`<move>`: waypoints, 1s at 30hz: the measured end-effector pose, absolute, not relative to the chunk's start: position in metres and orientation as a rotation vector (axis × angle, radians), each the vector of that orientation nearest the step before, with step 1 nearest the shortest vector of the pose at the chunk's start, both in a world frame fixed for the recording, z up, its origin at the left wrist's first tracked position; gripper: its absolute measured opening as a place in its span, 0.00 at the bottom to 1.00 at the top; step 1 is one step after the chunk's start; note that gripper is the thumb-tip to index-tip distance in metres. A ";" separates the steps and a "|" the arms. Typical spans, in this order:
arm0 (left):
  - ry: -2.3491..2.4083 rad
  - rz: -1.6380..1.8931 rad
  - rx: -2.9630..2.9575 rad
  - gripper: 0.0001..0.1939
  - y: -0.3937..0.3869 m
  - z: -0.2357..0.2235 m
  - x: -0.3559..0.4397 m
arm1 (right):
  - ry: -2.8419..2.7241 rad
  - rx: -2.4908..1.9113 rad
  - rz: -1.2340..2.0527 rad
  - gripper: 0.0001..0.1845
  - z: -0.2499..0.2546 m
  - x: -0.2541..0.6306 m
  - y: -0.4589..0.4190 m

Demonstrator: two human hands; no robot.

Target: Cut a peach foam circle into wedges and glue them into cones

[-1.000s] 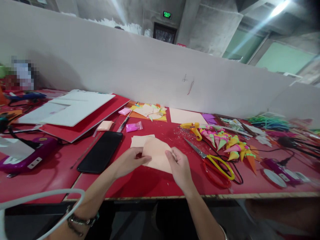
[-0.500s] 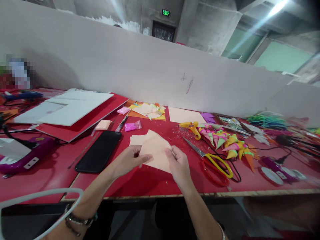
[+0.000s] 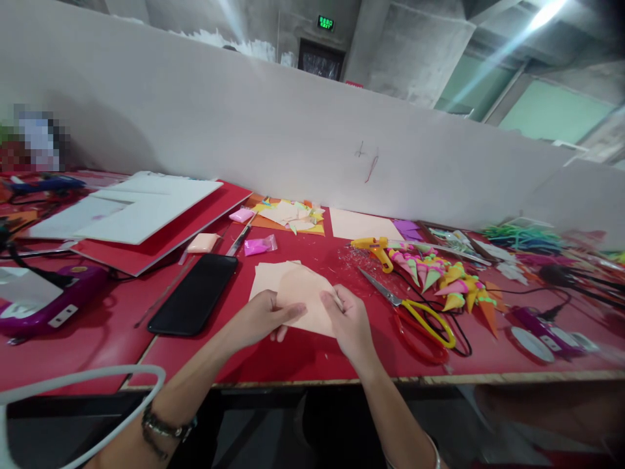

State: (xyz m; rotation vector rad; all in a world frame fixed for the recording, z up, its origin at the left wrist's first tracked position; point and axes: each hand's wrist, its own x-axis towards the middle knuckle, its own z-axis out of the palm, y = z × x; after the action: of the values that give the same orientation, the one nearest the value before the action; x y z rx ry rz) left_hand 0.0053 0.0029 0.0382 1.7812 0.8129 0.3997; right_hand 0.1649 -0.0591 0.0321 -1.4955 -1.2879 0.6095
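Observation:
Between my two hands is a cream sheet of paper (image 3: 307, 293), its upper part bent over in a soft curve. My left hand (image 3: 268, 316) grips its left side, thumb on top and fingers underneath. At the right edge, my right hand (image 3: 347, 319) pinches the sheet between thumb and curled fingers. More cream paper (image 3: 261, 277) shows behind and to the left of the held sheet; whether it is a separate piece I cannot tell. Scissors (image 3: 415, 316) with yellow and red handles lie right of my right hand, blades pointing up and left.
A black phone (image 3: 193, 296) lies left of my hands. Beyond are pink packets (image 3: 260, 245), paper scraps (image 3: 293, 215) and a flat cream sheet (image 3: 364, 225). A yellow glue gun (image 3: 374, 247) and several small coloured cones (image 3: 454, 283) sit right. White boards (image 3: 151, 208) are stacked far left.
My left hand has slid slightly right and its thumb reaches further over the paper. The sheet's raised top corner has come down into a lower curve. My right hand keeps its pinch.

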 end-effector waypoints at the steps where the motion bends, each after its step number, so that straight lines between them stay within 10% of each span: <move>1: 0.818 0.386 1.794 0.26 0.003 0.039 0.005 | -1.286 -1.502 0.603 0.17 0.032 0.165 -0.059; 30: 1.059 0.924 1.852 0.22 -0.012 0.038 0.020 | -1.092 -1.153 1.137 0.12 0.029 0.140 -0.056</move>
State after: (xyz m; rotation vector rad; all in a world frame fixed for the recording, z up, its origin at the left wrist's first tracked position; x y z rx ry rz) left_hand 0.0197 -0.0120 0.0385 1.8515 1.0592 0.9240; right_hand 0.1402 -0.0559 0.0291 -1.1528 -1.0916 1.1373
